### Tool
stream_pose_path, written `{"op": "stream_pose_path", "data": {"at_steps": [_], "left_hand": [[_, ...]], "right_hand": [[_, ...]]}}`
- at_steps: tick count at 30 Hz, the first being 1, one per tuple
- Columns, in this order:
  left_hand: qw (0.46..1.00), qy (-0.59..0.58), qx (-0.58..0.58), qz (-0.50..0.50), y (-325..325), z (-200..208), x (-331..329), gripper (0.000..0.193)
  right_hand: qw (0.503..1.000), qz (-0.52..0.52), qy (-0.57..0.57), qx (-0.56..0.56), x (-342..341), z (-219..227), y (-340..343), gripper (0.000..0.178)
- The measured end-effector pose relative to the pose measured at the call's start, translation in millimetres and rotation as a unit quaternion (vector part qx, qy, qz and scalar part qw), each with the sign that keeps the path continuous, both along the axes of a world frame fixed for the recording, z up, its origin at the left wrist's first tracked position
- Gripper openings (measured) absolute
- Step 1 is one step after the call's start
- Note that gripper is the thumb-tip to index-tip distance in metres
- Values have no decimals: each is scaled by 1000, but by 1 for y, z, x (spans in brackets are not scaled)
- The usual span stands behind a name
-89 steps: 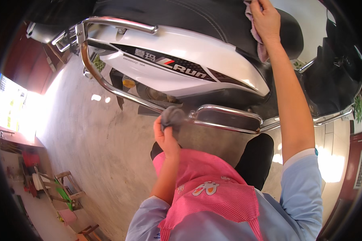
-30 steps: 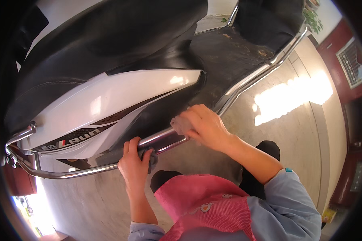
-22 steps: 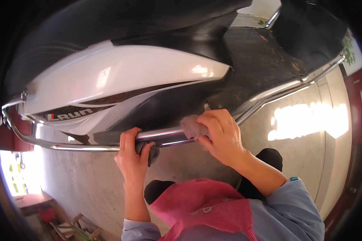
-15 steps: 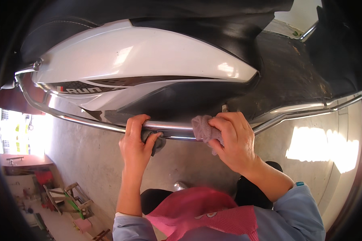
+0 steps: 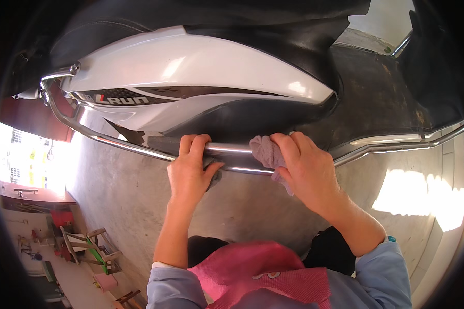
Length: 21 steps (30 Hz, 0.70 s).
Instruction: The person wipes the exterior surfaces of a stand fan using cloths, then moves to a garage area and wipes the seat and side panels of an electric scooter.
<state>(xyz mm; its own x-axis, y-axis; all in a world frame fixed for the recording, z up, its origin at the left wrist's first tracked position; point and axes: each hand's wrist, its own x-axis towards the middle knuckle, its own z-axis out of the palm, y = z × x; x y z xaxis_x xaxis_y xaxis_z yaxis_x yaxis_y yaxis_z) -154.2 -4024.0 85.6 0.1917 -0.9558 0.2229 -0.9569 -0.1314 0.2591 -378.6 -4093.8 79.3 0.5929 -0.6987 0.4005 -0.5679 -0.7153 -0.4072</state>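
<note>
A white and black motor scooter [image 5: 216,64] stands in front of me, with a chrome guard bar [image 5: 116,141] along its lower side. My left hand [image 5: 189,167] is closed round the middle of this bar, fingers over the top and thumb below. Under that thumb shows a dark grey piece [image 5: 217,178] that looks like bunched cloth, mostly hidden. To the right, my right hand [image 5: 309,170] grips a crumpled mauve-grey cloth [image 5: 266,150] and presses it against the bar. One end of the cloth hangs below the bar.
Behind the bar lies the scooter's dark footboard [image 5: 371,92]. Small wooden chairs [image 5: 95,244] and other items stand at the lower left, beside a reddish cabinet [image 5: 33,193]. A sunlit patch [image 5: 417,198] lies on the concrete floor [image 5: 134,190] at the right.
The scooter's rear end sits further right in the picture. My left hand has shifted right and slightly up, still round the bar. The cloth in my right hand appears a little higher.
</note>
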Motion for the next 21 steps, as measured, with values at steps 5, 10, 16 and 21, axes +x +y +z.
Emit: {"op": "stream_pose_path", "data": {"at_steps": [5,10,16,21], "left_hand": [[998,-8,-62,-1,9,-16,-1,49],[988,24,-151,7,19,-29,-4,46],[966,41,-253,-32,43,-65,-3,46],[978,42,-202,-34,78,-82,-4,51]], "right_hand": [[998,-38,-39,-37,1,-6,17,51],[991,-66,-85,-85,8,-13,34,43],[976,-87,-123,-160,9,-44,61,33],[982,-43,-117,-139,3,-66,81,29]]}}
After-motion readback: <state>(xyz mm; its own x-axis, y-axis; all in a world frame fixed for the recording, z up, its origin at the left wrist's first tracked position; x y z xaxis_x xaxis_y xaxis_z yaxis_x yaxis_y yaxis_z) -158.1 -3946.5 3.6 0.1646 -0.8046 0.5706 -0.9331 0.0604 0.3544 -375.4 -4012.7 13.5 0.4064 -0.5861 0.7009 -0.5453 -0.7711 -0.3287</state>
